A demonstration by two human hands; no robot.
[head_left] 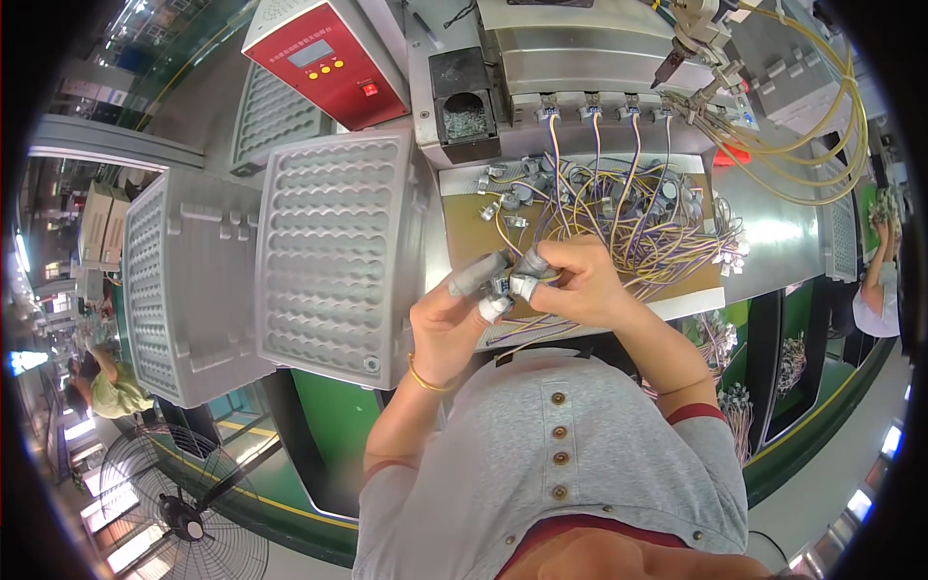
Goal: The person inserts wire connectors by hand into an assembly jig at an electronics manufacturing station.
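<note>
My left hand (452,314) and my right hand (578,282) meet over the near edge of a brown work board (468,232). Grey and white finger cots cover several fingertips. Between the fingertips of both hands sits a small metal component (504,283) with thin yellow and purple wires trailing from it. A tangled heap of the same wired components (638,217) lies on the board just beyond my right hand. A gold bangle circles my left wrist.
Grey moulded trays (338,251) stand to the left, another (188,280) beside them. A red control box (329,58) and a metal machine with wired sockets (599,106) sit behind the board. A floor fan (188,527) is at lower left. Other people work at far left and right.
</note>
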